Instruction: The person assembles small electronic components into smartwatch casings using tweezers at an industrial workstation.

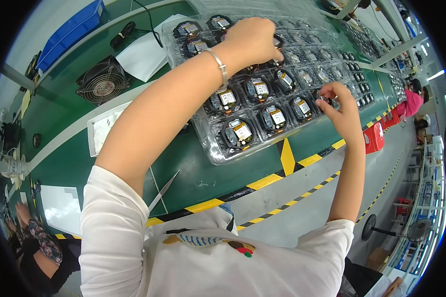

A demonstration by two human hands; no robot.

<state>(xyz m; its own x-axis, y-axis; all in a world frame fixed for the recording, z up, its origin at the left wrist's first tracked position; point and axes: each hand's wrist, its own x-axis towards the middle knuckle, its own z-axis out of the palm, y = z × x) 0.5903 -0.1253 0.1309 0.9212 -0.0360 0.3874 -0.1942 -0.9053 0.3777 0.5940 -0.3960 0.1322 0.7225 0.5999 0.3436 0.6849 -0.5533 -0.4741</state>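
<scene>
A clear plastic tray (214,154) lies on the green bench, with round black circuit modules in its pockets. Each module, like this one (237,132), carries a white-labelled part and orange edging. My left hand (252,42) reaches over the tray's far part with fingers curled closed. A dark edge shows beside its fingertips; what they hold is mostly hidden. At the tray's near right side, my right hand (341,111) has thumb and fingers curved around a dark round module (327,95), partly covered by the fingers.
Left of the tray are a black fan (102,81), white paper sheets (141,57), a white box (98,131) and a blue bin (69,34). Tweezers (164,189) lie near the striped bench edge (262,181). Further trays (362,42) stand right. Other people sit nearby at both sides.
</scene>
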